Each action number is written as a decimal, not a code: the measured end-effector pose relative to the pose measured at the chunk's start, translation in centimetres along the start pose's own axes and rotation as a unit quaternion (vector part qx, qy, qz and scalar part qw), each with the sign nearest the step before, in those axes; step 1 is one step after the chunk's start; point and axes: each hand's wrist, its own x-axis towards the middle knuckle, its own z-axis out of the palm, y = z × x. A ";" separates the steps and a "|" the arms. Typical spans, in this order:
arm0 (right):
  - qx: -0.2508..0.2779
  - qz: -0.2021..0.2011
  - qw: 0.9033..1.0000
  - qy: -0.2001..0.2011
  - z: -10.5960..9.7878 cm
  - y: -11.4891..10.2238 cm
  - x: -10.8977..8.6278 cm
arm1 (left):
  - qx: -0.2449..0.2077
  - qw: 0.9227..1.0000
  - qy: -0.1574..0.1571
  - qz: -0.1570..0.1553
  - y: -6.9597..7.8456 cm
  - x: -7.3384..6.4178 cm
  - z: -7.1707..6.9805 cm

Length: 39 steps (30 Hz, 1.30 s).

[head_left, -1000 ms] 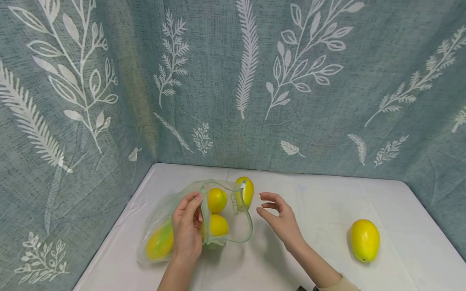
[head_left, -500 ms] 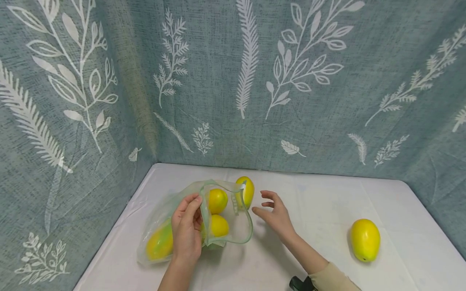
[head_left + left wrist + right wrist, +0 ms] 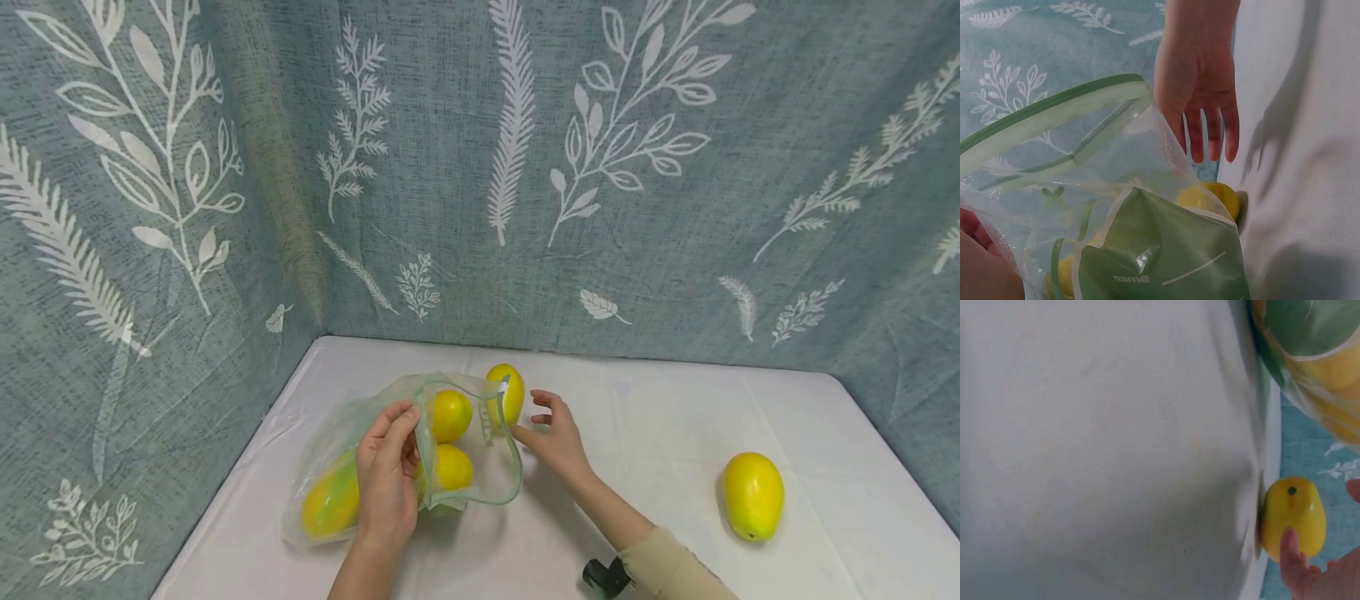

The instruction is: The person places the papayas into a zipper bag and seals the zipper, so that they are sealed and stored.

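My left hand (image 3: pixel 386 475) pinches the rim of a clear zip bag (image 3: pixel 318 454) with green trim, holding its mouth open to the right. Yellow mangoes show through the plastic: one (image 3: pixel 452 415) above another (image 3: pixel 454 467) near the mouth, and a larger one (image 3: pixel 330 504) at the bag's left end. Just behind the mouth, a separate mango (image 3: pixel 512 392) stands on the table, partly covered by the bag's edge. Beside it is my right hand (image 3: pixel 561 440), fingers loosely bent and thumb toward the fruit. In the right wrist view the thumb (image 3: pixel 1291 553) overlaps that mango (image 3: pixel 1295 509).
Another yellow mango (image 3: pixel 752 496) lies alone at the right of the white table (image 3: pixel 652 467). A patterned blue-green curtain (image 3: pixel 450 167) borders the table at the back and sides. A dark cylindrical object (image 3: pixel 603 577) shows by my right sleeve.
My right hand has moved left, bringing its fingers and thumb close to the mango behind the bag. My left hand and the bag have hardly moved.
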 end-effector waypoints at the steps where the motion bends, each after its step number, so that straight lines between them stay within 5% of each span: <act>1: -0.001 -0.002 1.000 0.001 0.1 0.0 0.1 | 0.000 1.000 0.001 -0.001 0.0 0.0 0.0; 26: -0.081 -0.037 0.995 0.034 3.4 0.5 2.6 | -0.032 0.999 0.009 -0.003 -0.1 0.0 -0.3; 39: -0.066 0.006 0.997 0.031 3.1 1.1 3.0 | -0.031 0.999 0.009 -0.001 0.1 0.0 -0.3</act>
